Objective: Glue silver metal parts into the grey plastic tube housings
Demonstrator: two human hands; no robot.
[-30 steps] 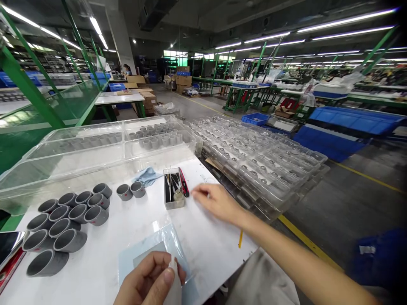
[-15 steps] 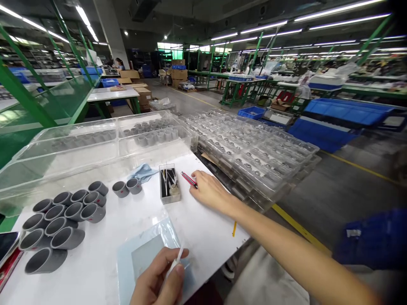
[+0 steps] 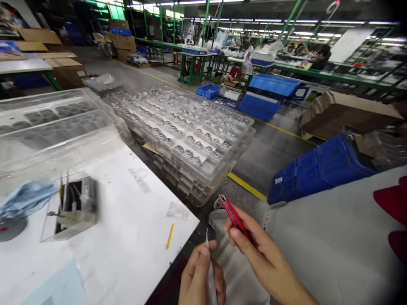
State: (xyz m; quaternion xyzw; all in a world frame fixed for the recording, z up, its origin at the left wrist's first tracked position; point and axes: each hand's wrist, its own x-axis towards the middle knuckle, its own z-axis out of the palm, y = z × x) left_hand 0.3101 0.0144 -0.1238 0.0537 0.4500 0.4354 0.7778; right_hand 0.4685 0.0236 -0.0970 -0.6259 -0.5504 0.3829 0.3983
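Note:
Beyond the table's front right edge, my left hand [image 3: 202, 271] pinches a slim translucent white tube [image 3: 210, 279], its thin tip pointing up. Just to the right, my right hand [image 3: 257, 250] is closed around a red and black cutter-like tool [image 3: 235, 216], whose metal tip points up and left. The tool and the tube are apart. On the white table [image 3: 133, 237] lie a short yellow strip [image 3: 169, 236] and a small clear piece of film [image 3: 178, 210]. A clear box [image 3: 76, 207] with thin tools stands at the left beside a blue cloth [image 3: 28, 197].
Stacked clear trays [image 3: 178, 131] with small metal parts stand past the table. More clear trays [image 3: 63, 123] hold grey rings at the left. A blue bin [image 3: 321, 165] and a large cardboard box [image 3: 349, 112] are at the right. A person [image 3: 321, 57] is far back.
The view has swung right. My right hand has lifted the red tool off the table and brought it near my left hand, which still holds the white tube.

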